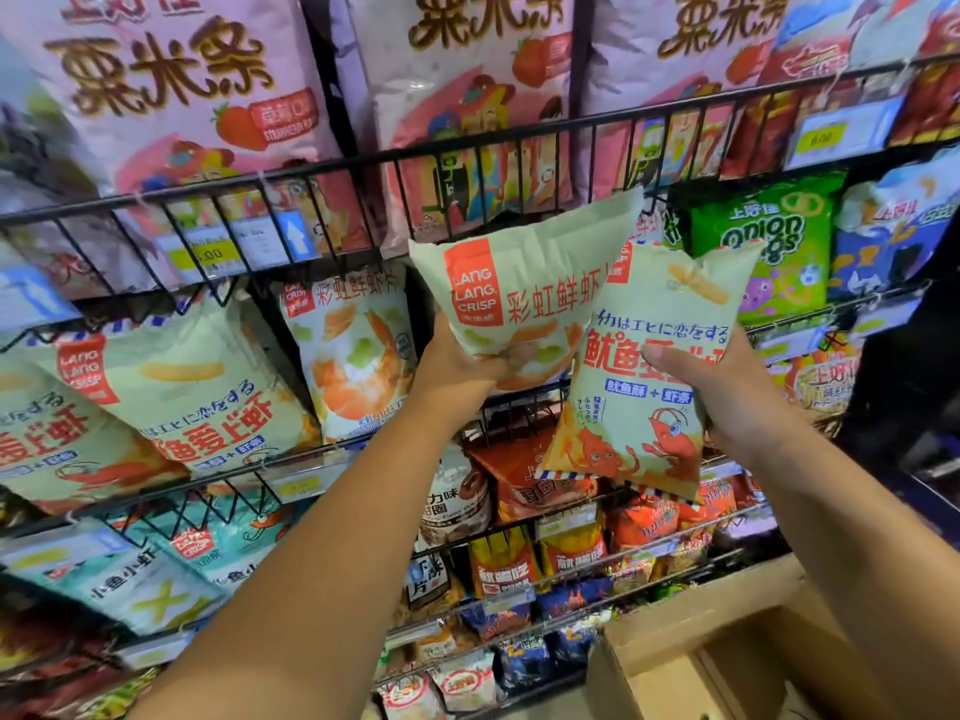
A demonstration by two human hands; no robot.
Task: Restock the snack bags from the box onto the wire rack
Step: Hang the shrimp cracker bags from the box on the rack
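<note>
My left hand [457, 366] grips a pale green Lang Lang Crisp prawn snack bag [519, 283] by its lower edge, raised in front of the black wire rack [311, 171]. My right hand [727, 387] holds a second pale bag with red squid and shrimp drawings [644, 387] by its right side, overlapping the first bag's right edge. Both bags hang in the air before the rack's middle tier. The open cardboard box [696, 646] sits at lower right.
The rack's tiers are packed with snack bags: pink strawberry bags [171, 96] on top, matching pale bags [353, 350] at left middle, green onion ring bags [763, 252] at right. Price tags [202, 252] clip onto the front wires.
</note>
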